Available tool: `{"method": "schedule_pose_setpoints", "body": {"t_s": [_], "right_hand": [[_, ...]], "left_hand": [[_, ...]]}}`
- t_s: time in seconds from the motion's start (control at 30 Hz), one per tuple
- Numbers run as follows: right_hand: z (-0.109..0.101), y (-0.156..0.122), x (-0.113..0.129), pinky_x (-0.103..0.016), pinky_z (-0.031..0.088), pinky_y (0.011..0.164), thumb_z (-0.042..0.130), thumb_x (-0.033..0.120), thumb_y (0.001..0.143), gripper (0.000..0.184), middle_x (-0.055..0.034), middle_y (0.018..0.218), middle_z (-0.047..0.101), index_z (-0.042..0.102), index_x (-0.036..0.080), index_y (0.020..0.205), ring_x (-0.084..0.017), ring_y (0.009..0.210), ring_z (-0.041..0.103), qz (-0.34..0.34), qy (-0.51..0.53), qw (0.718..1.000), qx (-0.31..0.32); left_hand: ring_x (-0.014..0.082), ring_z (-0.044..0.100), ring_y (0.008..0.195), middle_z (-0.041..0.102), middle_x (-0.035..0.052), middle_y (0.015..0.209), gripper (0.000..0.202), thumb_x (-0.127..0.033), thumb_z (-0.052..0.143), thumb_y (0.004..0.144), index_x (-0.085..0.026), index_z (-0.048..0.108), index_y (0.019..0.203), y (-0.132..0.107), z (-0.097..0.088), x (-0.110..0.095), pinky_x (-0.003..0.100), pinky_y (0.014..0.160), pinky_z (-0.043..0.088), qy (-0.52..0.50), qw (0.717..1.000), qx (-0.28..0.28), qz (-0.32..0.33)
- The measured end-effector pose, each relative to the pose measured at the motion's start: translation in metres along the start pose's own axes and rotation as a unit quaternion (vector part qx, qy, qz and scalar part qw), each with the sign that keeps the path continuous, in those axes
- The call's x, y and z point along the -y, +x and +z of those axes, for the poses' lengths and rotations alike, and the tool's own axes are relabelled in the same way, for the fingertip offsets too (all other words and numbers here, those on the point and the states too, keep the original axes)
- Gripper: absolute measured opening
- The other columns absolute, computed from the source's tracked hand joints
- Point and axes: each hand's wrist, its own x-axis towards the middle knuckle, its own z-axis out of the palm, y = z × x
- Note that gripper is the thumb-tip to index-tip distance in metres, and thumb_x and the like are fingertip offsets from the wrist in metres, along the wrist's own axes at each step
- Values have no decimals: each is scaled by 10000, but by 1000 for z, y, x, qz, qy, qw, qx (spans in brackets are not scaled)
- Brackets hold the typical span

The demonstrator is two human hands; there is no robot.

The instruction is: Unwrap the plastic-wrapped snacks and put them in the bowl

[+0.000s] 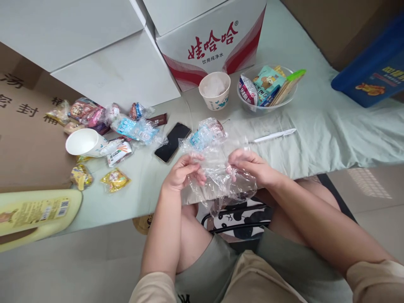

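Note:
Between my two hands, over the table's front edge, spreads a clear plastic bag (pixel 217 172). My left hand (pixel 186 170) is closed on its left side, and my right hand (pixel 248 164) pinches its right side. Just behind the bag lies a clear-wrapped bundle (pixel 206 134) with a blue packet and something brown in it. To the left of that bundle is a black phone (pixel 172 142). A white pen-like stick (pixel 274 135) rests to the right, beyond my right hand.
Wrapped snacks (pixel 135 128) and a tipped paper cup (pixel 85 142) lie at left. An upright paper cup (pixel 215 90) and a clear bowl (pixel 268 107) of packets and sticks stand behind. Cartons (pixel 214 50) line the back. Bottles, yellow (pixel 41 210) and blue (pixel 372 63), flank the table.

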Motion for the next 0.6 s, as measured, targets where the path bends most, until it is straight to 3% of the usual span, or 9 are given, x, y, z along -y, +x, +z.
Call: {"method": "schedule_pose_setpoints", "body": {"t_s": [0.13,0.2,0.27,0.33,0.37,0.43,0.5,0.6], "right_hand": [[-4,2,4,-343,453,648,567,554,812,388,-47,697,617,675,202,689,-170,640,547,-22,19,999,32],[-6,4,2,-343,439,661,496,606,867,499,-47,668,588,651,204,614,-168,645,527,-28,-48,998,2],[-8,7,-3,-320,413,636,517,590,892,494,-22,646,544,589,202,596,-143,615,483,-20,-133,990,-42],[-9,8,-8,-289,396,602,634,494,852,301,11,708,533,611,198,802,-118,606,454,-6,-177,980,-92],[-10,9,-11,-276,399,591,689,436,813,297,21,764,537,605,204,979,-111,616,459,1,-181,977,-113],[-10,10,-14,-266,424,588,741,342,747,627,24,861,538,464,228,1298,-113,650,495,15,-171,976,-136],[-9,10,-14,-268,434,587,731,295,729,779,22,871,541,360,229,1410,-121,664,518,27,-172,975,-141],[-8,9,-12,-274,411,583,687,276,754,718,35,789,542,385,209,1402,-122,631,500,21,-190,968,-160]], "left_hand": [[222,658,479,684,42,560,266,-377,833,558,-167,689,634,2,-1,-1,343,457,551,-18,999,26,13],[231,663,523,690,74,599,330,-467,795,577,-150,715,622,7,0,-1,372,516,564,1,999,51,18],[217,656,569,687,88,641,412,-548,738,661,-140,710,611,13,2,1,363,568,557,50,998,34,23],[179,634,616,678,68,677,401,-527,731,729,-149,674,608,19,3,4,319,612,535,119,992,-21,46],[163,626,642,676,51,697,370,-490,758,730,-156,647,616,21,4,6,297,635,525,146,986,-46,61],[140,625,686,678,17,753,337,-408,828,686,-170,589,672,25,4,9,270,684,522,158,981,-68,92],[120,631,685,674,-14,802,386,-355,870,644,-190,548,780,26,4,9,252,691,523,124,983,-74,112],[109,653,682,694,-23,879,529,-344,884,638,-238,510,997,24,5,7,232,671,520,64,987,-85,119]]}}
